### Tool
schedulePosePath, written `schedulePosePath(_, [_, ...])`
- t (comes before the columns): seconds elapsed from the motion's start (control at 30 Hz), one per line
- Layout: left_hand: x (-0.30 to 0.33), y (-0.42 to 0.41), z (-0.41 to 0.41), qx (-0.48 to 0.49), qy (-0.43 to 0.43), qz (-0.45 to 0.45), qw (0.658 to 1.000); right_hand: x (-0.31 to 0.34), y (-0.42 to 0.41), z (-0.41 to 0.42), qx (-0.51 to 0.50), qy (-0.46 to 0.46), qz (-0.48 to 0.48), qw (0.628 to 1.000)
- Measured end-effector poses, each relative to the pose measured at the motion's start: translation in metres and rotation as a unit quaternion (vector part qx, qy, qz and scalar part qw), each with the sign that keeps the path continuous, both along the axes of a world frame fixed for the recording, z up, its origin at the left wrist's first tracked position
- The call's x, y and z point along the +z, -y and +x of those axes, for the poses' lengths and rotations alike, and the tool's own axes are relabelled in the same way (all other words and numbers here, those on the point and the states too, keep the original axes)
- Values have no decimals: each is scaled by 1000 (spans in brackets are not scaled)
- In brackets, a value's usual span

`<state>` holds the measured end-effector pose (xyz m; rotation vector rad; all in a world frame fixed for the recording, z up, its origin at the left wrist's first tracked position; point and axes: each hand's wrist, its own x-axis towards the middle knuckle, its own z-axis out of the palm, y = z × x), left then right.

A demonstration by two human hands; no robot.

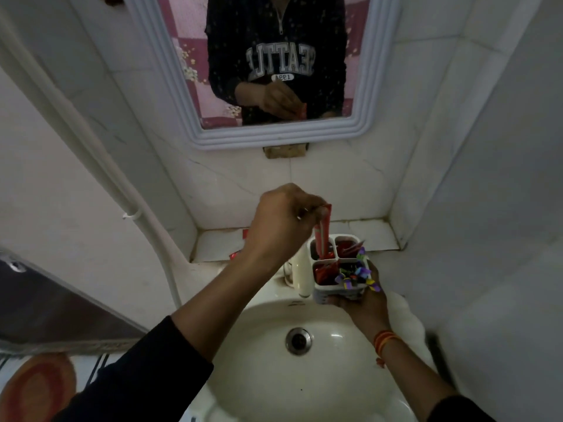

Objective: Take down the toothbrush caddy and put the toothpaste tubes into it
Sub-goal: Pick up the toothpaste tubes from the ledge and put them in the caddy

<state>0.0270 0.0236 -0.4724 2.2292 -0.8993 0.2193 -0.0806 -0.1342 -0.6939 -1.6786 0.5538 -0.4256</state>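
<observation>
My right hand (364,303) holds a white four-compartment holder (330,292) from below, above the back of the sink. Red sachets fill three compartments; purple-wrapped pieces (356,274) stick out of the front right one. My left hand (283,220) pinches a long red sachet (323,236) by its top end. The sachet's lower end stands in the holder's back left compartment.
A white washbasin (274,370) with a metal drain (299,341) lies below. A white tap (301,274) stands beside the holder. More red sachets (234,255) lie on the tiled ledge (377,236). A framed mirror (362,111) hangs above, and a white pipe (134,214) runs down on the left.
</observation>
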Motion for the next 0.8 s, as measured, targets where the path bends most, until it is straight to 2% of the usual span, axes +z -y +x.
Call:
schedulePosePath(0.1, [-17,12,-8,-25,-67,86,994,0,2,0,4,2,-3,1000])
schedulePosePath(0.2, [-29,12,-9,-23,-81,147,985,4,0,0,-1,1,-1,1000])
schedulePosePath(0.37, [-26,-5,22,24,-144,90,985,7,-1,-1,-7,-1,-18,1000])
schedulePosePath(0.43, [-38,-17,45,54,-154,98,982,8,-2,-1,-4,-5,-20,1000])
schedulePosePath(0.57, [-99,-39,90,116,-168,230,952,5,-2,0,-6,-3,-19,1000])
schedulePosePath(0.67, [-148,-50,110,130,-182,280,933,2,-1,2,-2,-1,-1,1000])
schedulePosePath(0.8, [-181,-62,116,162,-159,369,901,5,-3,2,-5,5,16,1000])
